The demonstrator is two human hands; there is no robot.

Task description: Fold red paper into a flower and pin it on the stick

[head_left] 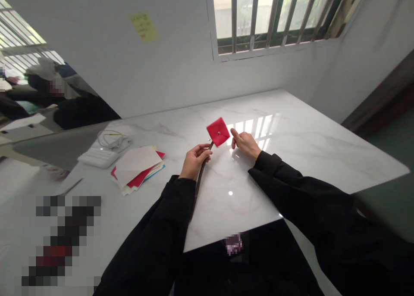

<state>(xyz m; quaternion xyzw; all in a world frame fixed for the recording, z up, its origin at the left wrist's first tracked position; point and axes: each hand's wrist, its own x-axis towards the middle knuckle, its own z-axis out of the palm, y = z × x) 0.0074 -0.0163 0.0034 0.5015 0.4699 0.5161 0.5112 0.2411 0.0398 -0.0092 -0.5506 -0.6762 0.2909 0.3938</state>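
My left hand (195,159) is closed around a thin dark stick (199,182) that runs from my sleeve up to a folded red paper square (218,132) pinned at its tip by a small metal pin. The red paper is held above the white marble table (304,145). Just right of the paper is my right hand (245,142), its fingers curled and its index finger pointing at the paper's edge, holding nothing I can see.
A stack of coloured paper sheets (139,169) lies left of my left hand. Behind it are a white flat box (98,157) and a coiled white cable (114,140). A yellow note (144,26) hangs on the wall. Another person sits far left.
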